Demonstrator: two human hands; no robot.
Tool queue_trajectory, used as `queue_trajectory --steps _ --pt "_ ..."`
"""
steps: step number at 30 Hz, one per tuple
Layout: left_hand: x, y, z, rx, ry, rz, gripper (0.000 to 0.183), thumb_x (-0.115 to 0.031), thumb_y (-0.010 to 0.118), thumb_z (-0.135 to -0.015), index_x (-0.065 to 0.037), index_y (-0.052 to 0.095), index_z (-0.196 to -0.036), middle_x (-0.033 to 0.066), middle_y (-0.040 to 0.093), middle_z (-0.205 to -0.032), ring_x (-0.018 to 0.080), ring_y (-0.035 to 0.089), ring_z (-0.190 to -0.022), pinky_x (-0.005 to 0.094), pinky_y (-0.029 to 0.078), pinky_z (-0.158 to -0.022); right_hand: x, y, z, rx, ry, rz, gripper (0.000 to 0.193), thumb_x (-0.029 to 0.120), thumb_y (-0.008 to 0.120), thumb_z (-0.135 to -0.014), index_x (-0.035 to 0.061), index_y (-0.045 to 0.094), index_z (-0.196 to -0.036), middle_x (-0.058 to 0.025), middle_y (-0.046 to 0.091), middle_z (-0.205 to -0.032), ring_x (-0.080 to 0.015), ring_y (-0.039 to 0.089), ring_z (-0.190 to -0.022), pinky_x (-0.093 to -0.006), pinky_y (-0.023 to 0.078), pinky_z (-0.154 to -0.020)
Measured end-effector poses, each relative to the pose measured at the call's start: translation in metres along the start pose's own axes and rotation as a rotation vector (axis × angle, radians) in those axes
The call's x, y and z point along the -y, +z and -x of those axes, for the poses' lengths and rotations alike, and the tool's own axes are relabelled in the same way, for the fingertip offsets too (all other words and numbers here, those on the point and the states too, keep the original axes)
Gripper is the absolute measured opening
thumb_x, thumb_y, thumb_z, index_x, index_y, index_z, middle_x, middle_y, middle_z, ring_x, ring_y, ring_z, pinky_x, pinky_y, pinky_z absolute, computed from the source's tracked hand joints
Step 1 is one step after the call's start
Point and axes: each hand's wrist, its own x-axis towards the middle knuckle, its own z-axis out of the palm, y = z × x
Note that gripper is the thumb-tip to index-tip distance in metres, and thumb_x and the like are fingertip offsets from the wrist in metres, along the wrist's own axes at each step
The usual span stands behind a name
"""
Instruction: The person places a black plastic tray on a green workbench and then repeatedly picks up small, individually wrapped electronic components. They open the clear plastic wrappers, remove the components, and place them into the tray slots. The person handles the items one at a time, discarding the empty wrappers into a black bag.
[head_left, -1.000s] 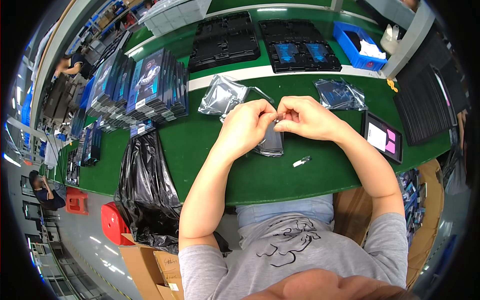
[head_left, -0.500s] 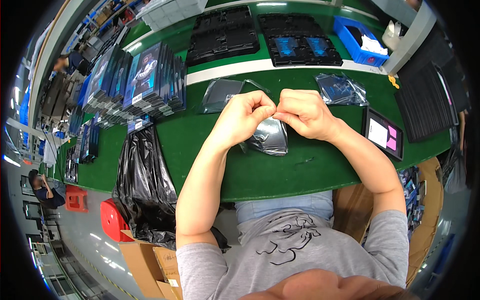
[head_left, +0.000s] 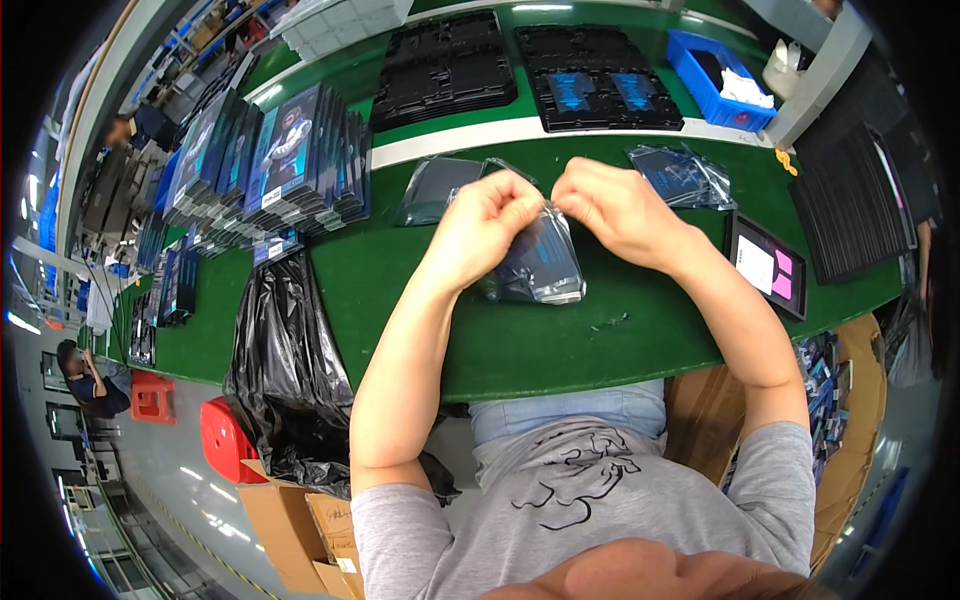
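Evidently, a clear plastic pouch (head_left: 535, 265) was pinched at its top edge by the left hand (head_left: 478, 232) and right hand (head_left: 612, 208). Its lower end was rested on the green worktop (head_left: 540, 345), near the front edge, for support.

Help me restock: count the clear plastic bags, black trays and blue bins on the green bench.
Clear bags: 3, one in the hands, one at left, one at right
Black trays: 2
Blue bins: 1
Total: 6
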Motion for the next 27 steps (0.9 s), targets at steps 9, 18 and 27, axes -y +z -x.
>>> queue_trajectory --steps 9,18,27 --pt "-0.002 -0.036 -0.002 -0.506 0.215 0.356 0.011 -0.014 0.056 -0.096 -0.004 0.058 -0.094 0.0031 0.064 -0.080 0.0085 0.059 -0.066 0.0226 0.051 -0.057 0.030 -0.039 0.000 1.296 0.222 0.194 0.063 0.045 0.085 -0.058 0.0072 0.056 -0.100 -0.0076 0.065 -0.077 -0.0283 0.065 -0.078 -0.0388 0.048 -0.065" --pt "-0.004 -0.045 -0.004 -0.580 0.292 0.782 0.017 -0.012 0.045 -0.100 0.002 0.052 -0.107 0.0160 0.064 -0.100 0.0220 0.065 -0.086 0.0373 0.055 -0.081 0.030 -0.025 0.013 1.151 0.191 0.160 0.013 0.020 0.068 -0.080 0.0078 0.061 -0.081 -0.0079 0.066 -0.073 -0.0297 0.065 -0.074 -0.0417 0.048 -0.064" --pt "0.007 -0.030 -0.009 -0.540 0.204 0.881 0.014 -0.011 0.041 -0.101 -0.003 0.052 -0.104 0.0071 0.062 -0.103 0.0160 0.061 -0.091 0.0311 0.050 -0.084 -0.010 0.010 -0.007 0.121 0.411 -0.099 0.017 0.010 0.064 -0.084 -0.0014 0.058 -0.095 -0.0153 0.065 -0.087 -0.0303 0.064 -0.085 -0.0380 0.050 -0.074"
